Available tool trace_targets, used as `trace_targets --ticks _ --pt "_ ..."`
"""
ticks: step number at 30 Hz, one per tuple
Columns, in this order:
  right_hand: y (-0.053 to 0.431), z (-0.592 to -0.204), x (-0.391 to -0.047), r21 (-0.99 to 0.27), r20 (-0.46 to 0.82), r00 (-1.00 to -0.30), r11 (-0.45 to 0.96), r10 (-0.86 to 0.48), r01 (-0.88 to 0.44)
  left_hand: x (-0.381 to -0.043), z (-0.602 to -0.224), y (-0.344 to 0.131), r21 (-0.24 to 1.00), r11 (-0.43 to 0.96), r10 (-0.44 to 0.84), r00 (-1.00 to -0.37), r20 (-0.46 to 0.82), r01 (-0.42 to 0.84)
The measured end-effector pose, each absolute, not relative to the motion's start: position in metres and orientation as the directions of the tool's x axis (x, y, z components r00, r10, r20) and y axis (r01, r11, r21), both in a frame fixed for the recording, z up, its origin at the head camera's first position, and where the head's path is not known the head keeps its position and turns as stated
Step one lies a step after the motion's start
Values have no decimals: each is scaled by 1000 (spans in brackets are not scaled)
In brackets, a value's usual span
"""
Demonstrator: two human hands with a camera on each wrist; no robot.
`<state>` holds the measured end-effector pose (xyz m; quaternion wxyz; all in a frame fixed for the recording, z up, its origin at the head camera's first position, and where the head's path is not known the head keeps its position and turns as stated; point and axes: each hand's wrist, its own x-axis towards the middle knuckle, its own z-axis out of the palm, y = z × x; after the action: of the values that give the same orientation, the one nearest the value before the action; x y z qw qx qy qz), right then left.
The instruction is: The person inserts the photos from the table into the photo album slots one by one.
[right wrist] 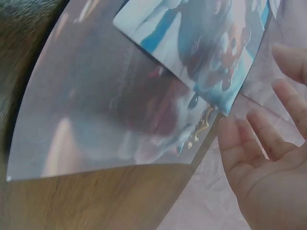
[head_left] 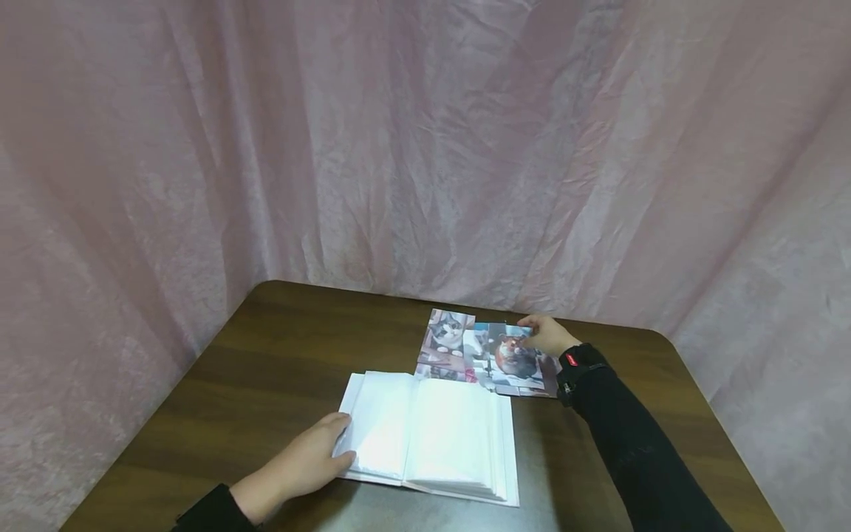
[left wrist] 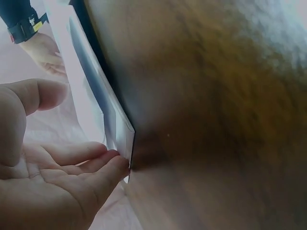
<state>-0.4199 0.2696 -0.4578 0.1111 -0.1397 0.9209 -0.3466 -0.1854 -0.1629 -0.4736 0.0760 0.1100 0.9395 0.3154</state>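
A white book (head_left: 448, 432) lies on the brown table (head_left: 292, 347) with its two sides spread flat. Think of the book as the middle of a clock, with the far side of the table at twelve. Its pages look bright and shiny under the light.

The left hand (head_left: 311, 454) is at nine o'clock, at the book's side edge. Its fingers are mostly straight, with the tips touching the edge of the cover. The thumb is held apart from the other fingers.

At one o'clock, close to the book's far edge, some cat pictures lie partly on top of each other. The orange cat picture (head_left: 517, 362) is on top at the right side. The grey and white cat picture (head_left: 444, 340) is at the left side of the bunch.

The right hand (head_left: 547, 337) is at two o'clock, by the far corner of the orange cat picture. Its fingers are loose and a little bent, with the thumb apart. The close view is blurry, so I can't be sure if a fingertip touches that corner or is just beside it.

A black band (head_left: 577, 373) with a red tag is round the right wrist. Both sleeves are black. A pink curtain (head_left: 425, 148) hangs at twelve o'clock, behind the table.
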Motion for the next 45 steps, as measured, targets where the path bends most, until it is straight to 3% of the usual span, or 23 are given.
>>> trace_targets --ticks 9,27,45 --pt "270 -479 -439 -500 -133 -945 843 -300 -198 -185 -474 -161 573 805 256 -961 -101 154" --pt "260 -481 -438 -448 -213 -926 873 -312 -191 -181 -474 -157 533 826 262 -962 -80 181" --pt "253 -479 -429 -444 -4 -947 849 -321 -286 -182 -476 -156 570 814 209 -972 -108 112"
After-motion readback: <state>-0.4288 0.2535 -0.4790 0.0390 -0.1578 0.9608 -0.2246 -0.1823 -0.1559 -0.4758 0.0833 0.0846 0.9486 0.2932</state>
